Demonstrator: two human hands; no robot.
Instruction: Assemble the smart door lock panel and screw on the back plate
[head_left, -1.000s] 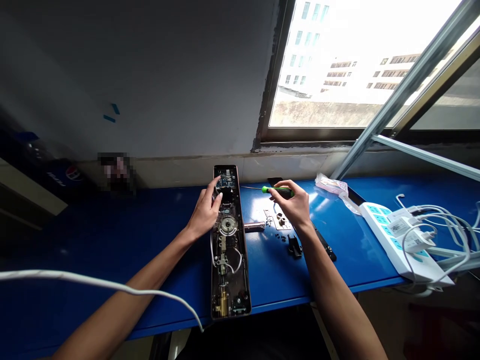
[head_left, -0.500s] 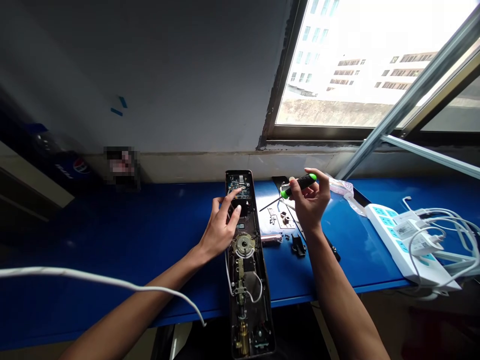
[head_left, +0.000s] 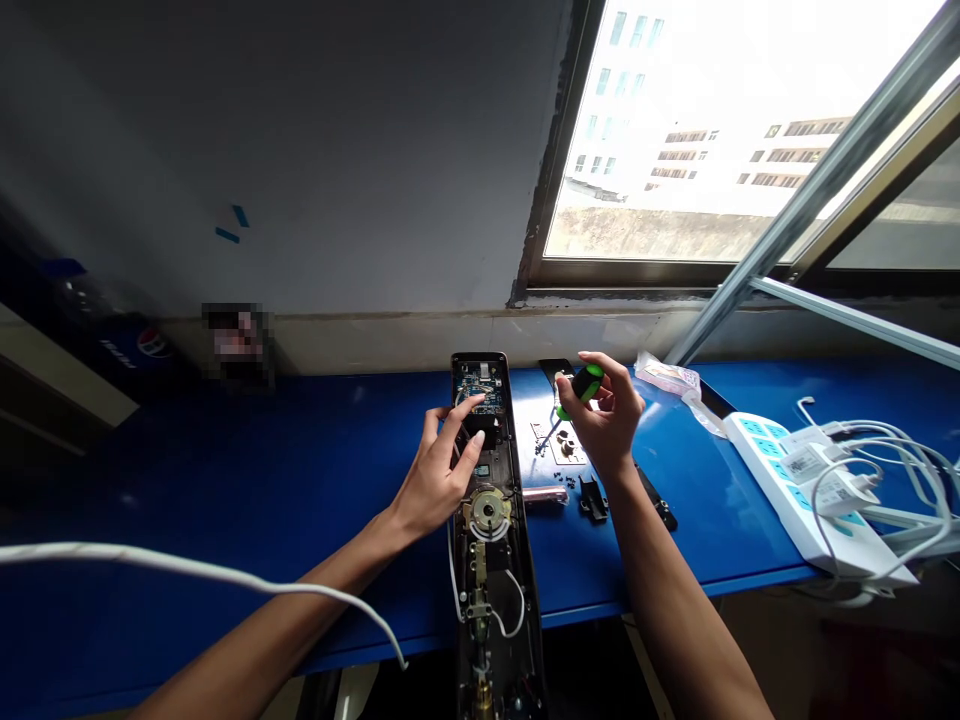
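A long black lock housing with its back off lies lengthwise before me, its near end jutting past the table edge. At its far end sits a circuit board with a black block below it. My left hand rests over this end, index finger at the board and thumb by the block, fingers apart. My right hand grips a green and black screwdriver. Its shaft slants down-left over small screws beside a thin plate; I cannot tell whether the tip touches them.
To the right of the housing lie a pinkish cylinder, a black bracket and a dark strip. A white power strip with plugs and cables stands further right. A white cable crosses at left. Wall and window border the blue table.
My right hand has turned the screwdriver steeper and brought its tip away from the housing, toward the small screws. My left hand stays at the board. The view has shifted slightly.
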